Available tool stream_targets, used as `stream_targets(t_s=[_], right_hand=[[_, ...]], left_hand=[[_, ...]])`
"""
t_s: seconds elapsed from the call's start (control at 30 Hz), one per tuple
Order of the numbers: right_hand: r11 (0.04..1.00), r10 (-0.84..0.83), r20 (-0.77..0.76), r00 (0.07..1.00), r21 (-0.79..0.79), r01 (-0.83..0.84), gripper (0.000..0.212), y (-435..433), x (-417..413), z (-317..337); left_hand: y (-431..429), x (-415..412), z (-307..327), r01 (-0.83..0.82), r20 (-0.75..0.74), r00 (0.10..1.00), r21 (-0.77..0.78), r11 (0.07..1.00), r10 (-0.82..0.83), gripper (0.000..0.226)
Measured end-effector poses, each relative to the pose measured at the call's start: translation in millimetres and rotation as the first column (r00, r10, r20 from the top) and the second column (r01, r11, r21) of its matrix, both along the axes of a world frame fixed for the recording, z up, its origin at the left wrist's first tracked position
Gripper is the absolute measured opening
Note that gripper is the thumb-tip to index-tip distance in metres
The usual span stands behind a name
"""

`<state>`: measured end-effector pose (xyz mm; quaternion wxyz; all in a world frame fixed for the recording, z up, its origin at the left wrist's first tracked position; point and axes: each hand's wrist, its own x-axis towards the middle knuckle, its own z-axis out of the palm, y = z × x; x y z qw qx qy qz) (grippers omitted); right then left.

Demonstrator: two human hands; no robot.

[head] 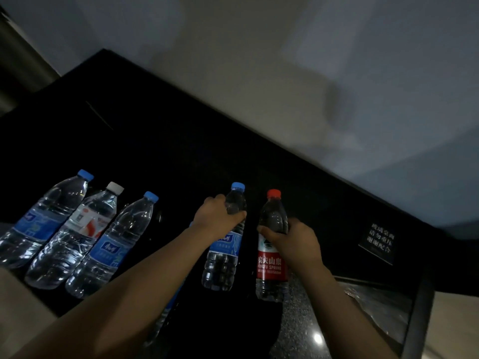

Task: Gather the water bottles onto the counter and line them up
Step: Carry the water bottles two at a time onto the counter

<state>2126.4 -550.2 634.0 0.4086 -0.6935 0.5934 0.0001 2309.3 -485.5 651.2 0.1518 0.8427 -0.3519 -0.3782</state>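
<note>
Three bottles point(77, 237) stand close together on the counter's point(181, 151) left (caps blue, white, blue). The left hand point(217, 216) grips a blue-label bottle point(223, 257) by its shoulder. Just beside it, the right hand point(295, 242) grips a red-label bottle point(272, 268), both upright.

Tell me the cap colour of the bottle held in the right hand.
Red; the head view shows the cap above the right hand.

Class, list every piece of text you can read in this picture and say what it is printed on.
"农夫山泉" and "NONGFU SPRING": red-labelled bottle; the small print beneath is unreadable.
"玻璃桌面 请勿重压 谢谢配合": black sign.
Blue-labelled bottles and white-capped bottle: print too blurred to read.
</note>
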Motion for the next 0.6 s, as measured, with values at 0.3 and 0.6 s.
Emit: stream_targets(t_s=[0.3, 0.6], right_hand=[[0.997, 0.070, -0.027, 0.997, 0.021, -0.070, 0.056, 12, -11, 16], [0.980, 0.157, -0.096, 0.983, -0.103, -0.167, 0.061, 37, -27, 52]], left_hand=[[14, -9, 24, 0.035, 0.061, 0.998, -0.068, 0.997, -0.031, 0.040], [55, -22, 63, 0.183, 0.139, 0.977, -0.143, 0.973, -0.163, 0.036]])
